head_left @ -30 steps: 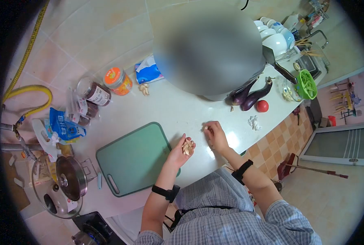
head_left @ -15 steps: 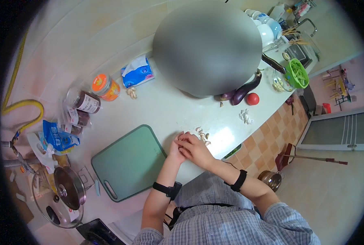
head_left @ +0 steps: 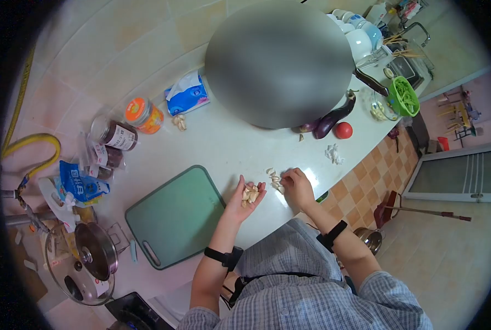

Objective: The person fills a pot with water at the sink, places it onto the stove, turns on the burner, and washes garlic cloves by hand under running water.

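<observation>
Several garlic cloves (head_left: 250, 194) lie in the cupped palm of my left hand (head_left: 238, 208), which is turned up beside the right edge of the green cutting board (head_left: 174, 217). My right hand (head_left: 299, 188) is over the counter with its fingers bent and drawn together. Its fingertips are at a small row of loose garlic cloves (head_left: 274, 179) on the white counter (head_left: 223, 146). Whatever those fingertips pinch is hidden from me.
Garlic (head_left: 179, 122) sits by a tissue pack (head_left: 186, 97). Jars (head_left: 144, 115) stand left. An eggplant (head_left: 333, 117), a tomato (head_left: 343, 130), crumpled white scraps (head_left: 333, 154) and a green basket (head_left: 404, 96) are right. A lidded pan (head_left: 96, 251) is lower left.
My hands were together over the counter and have come apart. The left palm has turned up, showing the garlic cloves. My right hand has moved right to the loose cloves.
</observation>
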Demonstrator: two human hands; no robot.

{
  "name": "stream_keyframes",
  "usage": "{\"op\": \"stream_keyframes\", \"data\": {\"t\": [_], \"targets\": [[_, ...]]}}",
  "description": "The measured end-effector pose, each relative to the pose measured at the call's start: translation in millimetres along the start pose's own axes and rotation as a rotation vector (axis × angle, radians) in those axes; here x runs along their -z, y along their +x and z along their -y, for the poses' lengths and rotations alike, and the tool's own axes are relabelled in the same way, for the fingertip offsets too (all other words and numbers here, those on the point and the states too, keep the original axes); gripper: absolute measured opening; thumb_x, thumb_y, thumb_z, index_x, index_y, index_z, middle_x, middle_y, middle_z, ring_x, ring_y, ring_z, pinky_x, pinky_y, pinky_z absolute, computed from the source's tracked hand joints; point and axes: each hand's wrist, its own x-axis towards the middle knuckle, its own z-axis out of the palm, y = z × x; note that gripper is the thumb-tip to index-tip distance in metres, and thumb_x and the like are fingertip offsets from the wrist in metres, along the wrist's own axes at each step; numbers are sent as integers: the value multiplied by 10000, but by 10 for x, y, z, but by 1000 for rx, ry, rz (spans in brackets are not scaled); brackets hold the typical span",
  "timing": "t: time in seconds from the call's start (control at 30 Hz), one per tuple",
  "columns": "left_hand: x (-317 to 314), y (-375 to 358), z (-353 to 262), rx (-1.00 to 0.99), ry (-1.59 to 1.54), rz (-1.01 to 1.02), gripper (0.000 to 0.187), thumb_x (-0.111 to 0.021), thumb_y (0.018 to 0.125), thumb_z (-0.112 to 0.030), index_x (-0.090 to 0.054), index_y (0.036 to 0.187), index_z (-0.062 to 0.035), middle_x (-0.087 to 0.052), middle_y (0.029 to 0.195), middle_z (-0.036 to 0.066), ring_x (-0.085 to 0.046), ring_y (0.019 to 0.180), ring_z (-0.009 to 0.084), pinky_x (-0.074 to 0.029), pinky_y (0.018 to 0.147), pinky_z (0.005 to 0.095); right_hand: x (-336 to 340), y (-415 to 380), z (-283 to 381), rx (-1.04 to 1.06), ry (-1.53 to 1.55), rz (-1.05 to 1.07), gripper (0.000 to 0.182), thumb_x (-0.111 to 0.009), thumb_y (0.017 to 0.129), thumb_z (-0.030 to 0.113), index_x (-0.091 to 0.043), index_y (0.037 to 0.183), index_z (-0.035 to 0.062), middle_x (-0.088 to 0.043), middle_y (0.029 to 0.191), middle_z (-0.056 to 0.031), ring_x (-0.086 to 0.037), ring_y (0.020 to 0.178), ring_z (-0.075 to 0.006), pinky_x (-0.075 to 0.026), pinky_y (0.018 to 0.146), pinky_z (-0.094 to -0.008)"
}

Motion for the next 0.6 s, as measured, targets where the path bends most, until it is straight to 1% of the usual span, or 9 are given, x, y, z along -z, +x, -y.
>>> {"op": "stream_keyframes", "data": {"t": [0.13,0.2,0.23,0.27,0.3,0.33,0.4,0.43,0.6], "targets": [[102,70,21,15,5,27,341,-459,841,-353,-467,639,-78,-531,796,72,-537,831,180,-456,800,319,56,57,-21,63,-59,18,116,-582,675,54,-563,782,12,-523,779,-125,-523,746,-288,-435,645,-332],[128,109,40,-24,93,-30,328,-475,833,-354,-464,644,-86,-507,769,62,-529,706,135,-483,623,246,104,44,-7,63,-32,20,110,-585,687,57,-571,784,8,-530,769,-115,-530,732,-262,-436,640,-315],[167,139,31,-26,93,-29,328,-475,833,-354,-464,644,-86,-507,769,62,-529,706,135,-483,623,246,119,41,-1,64,-5,21,104,-588,698,60,-580,786,3,-536,758,-106,-536,718,-235,-438,635,-297],[180,152,13,76,67,42,322,-480,831,-352,-467,641,-93,-486,734,35,-494,626,111,-431,515,205,111,39,-18,66,-5,23,104,-588,698,60,-580,786,3,-536,758,-106,-536,718,-235,-438,635,-297],[196,164,5,177,41,114,316,-485,829,-351,-471,638,-99,-464,699,9,-458,547,86,-379,407,163,98,39,-37,-37,226,14,107,-594,714,70,-590,799,5,-555,770,-85,-540,713,-190,-434,635,-269],[214,174,21,175,38,115,316,-485,829,-351,-471,638,-99,-464,699,9,-458,547,86,-379,407,163,88,36,-59,-143,455,6,112,-601,729,80,-601,813,6,-575,781,-63,-544,707,-145,-431,634,-240],[87,103,72,136,242,77,299,-488,829,-351,-465,653,-112,-431,691,-12,-356,484,53,-237,346,154,155,40,77,-214,622,57,125,-603,741,88,-603,838,9,-584,804,-48,-540,712,-114,-426,646,-219],[49,86,97,137,241,77,299,-488,829,-351,-465,653,-112,-431,691,-12,-356,484,53,-237,346,154,194,34,150,-288,790,105,138,-604,753,95,-605,863,12,-594,827,-33,-536,717,-83,-422,657,-197],[-266,-80,154,-20,586,127,245,-493,834,-308,-518,863,-67,-434,705,-24,-341,483,44,-223,351,153,408,22,496,-252,922,140,177,-592,749,34,-576,921,-4,-584,888,-44,-544,802,-91,-428,731,-207]]}}
